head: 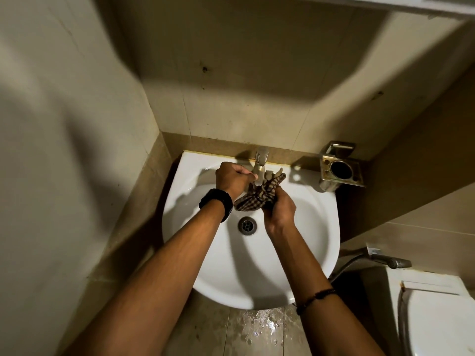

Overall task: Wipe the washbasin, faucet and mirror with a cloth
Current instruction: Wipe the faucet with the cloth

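We pinch the faucet (261, 165) with left hand (231, 179) grip, right hand (279, 209) grip clamped on cloth (259, 195) under the spout — likely wetting it over the washbasin (316, 227).

At the right of the frame, at middle height, a square brass-coloured metal holder with a round dark opening (341, 170) is fixed on the beige wall, with a metal cup under it. Below it, at the right edge, a grey metal spray nozzle with a flexible hose (388, 260) lies above a white toilet cistern (434, 281). In the lower right corner a white toilet lid (442, 327) is partly visible. At the bottom centre the grey tiled floor (257, 330) is wet — drops and a small puddle shine there. The beige wall tiles (231, 86) fill the upper part, with a few dark spots.
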